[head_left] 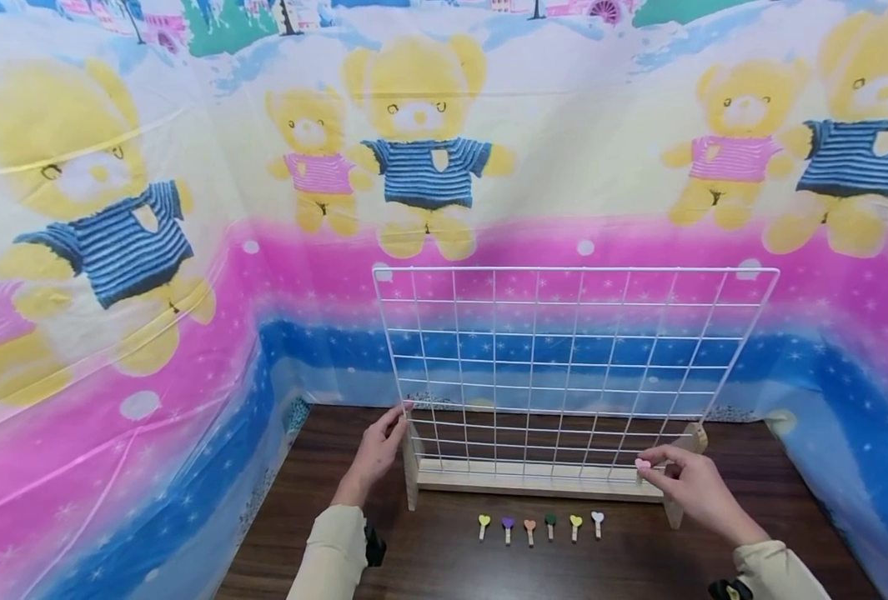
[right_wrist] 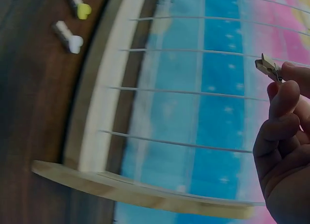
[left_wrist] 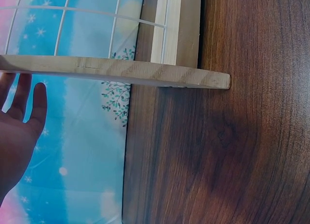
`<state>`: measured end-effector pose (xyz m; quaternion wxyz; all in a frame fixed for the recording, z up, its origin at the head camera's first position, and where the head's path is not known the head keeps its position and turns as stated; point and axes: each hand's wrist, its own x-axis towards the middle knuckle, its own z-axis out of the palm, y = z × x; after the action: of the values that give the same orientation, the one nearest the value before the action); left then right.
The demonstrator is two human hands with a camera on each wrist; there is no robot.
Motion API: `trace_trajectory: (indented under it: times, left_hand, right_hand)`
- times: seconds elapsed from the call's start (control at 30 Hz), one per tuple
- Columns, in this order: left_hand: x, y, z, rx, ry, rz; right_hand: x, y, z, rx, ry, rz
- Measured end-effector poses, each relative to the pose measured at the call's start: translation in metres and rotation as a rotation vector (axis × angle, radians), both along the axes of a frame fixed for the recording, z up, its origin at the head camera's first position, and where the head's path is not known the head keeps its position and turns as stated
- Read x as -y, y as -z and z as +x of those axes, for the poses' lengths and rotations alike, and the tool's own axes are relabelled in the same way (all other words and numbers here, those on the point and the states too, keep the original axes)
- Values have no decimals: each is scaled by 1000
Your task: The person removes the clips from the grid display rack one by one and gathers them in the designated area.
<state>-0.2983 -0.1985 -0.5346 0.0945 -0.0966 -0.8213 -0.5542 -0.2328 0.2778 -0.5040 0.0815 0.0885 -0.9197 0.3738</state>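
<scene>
My right hand (head_left: pixel 694 487) pinches a small wooden clothespin with a pink heart (head_left: pixel 642 464) between thumb and fingertips, in front of the lower right of a white wire grid (head_left: pixel 534 337). In the right wrist view the clothespin (right_wrist: pixel 266 69) points away from the fingers, its heart hidden. At the grid's left side, my left hand (head_left: pixel 374 454) has its fingertips against the upper end of the wooden stand's side post (head_left: pixel 411 467). The left wrist view shows relaxed fingers (left_wrist: pixel 39 103) beside that post; the thumb is out of sight there.
On the dark wood table (head_left: pixel 444 567), several heart clothespins stand in a row before the stand: yellow (head_left: pixel 484 525), purple (head_left: pixel 507 528), orange (head_left: pixel 529 531), green (head_left: pixel 550 525), another yellow (head_left: pixel 576 526) and white (head_left: pixel 598 523). A bear-patterned cloth (head_left: pixel 564 167) hangs behind.
</scene>
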Motion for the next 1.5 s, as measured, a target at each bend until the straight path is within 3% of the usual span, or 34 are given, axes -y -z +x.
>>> trace_trajectory:
  times: [0.13, 0.3, 0.37, 0.5, 0.63, 0.9, 1.07, 1.2, 1.23, 1.43, 1.5]
  left_hand:
    - [0, -5, 2, 10, 2, 4]
    - [-4, -21, 12, 3, 28, 37]
    - [-3, -20, 12, 2, 23, 19]
    - [0, -7, 3, 21, 3, 4]
    - [2, -2, 0, 14, 2, 4]
    - [1, -4, 1, 27, -3, -4]
    - [-3, -23, 13, 28, 24, 8]
    - [-7, -38, 24, 29, 39, -11]
    - [-7, -38, 24, 33, 40, -8]
    - [-1, -7, 4, 26, 12, 8]
    - [0, -2, 2, 22, -1, 1]
  right_hand:
    - [2, 19, -2, 19, -20, -21]
    - [1, 46, -7, -47, -65, -14]
    - [0, 55, -9, -82, -87, -13]
    - [0, 70, -12, -88, -112, -1]
    - [0, 81, -14, -38, -121, 26]
    - [2, 100, -17, 58, -189, -26]
    - [2, 112, -20, 156, -209, -40]
    - [0, 120, -21, 168, -229, -28]
    - [-1, 121, -21, 170, -232, -25]
    - [-2, 130, -22, 172, -220, -4]
    - [-2, 132, -22, 176, -216, -1]
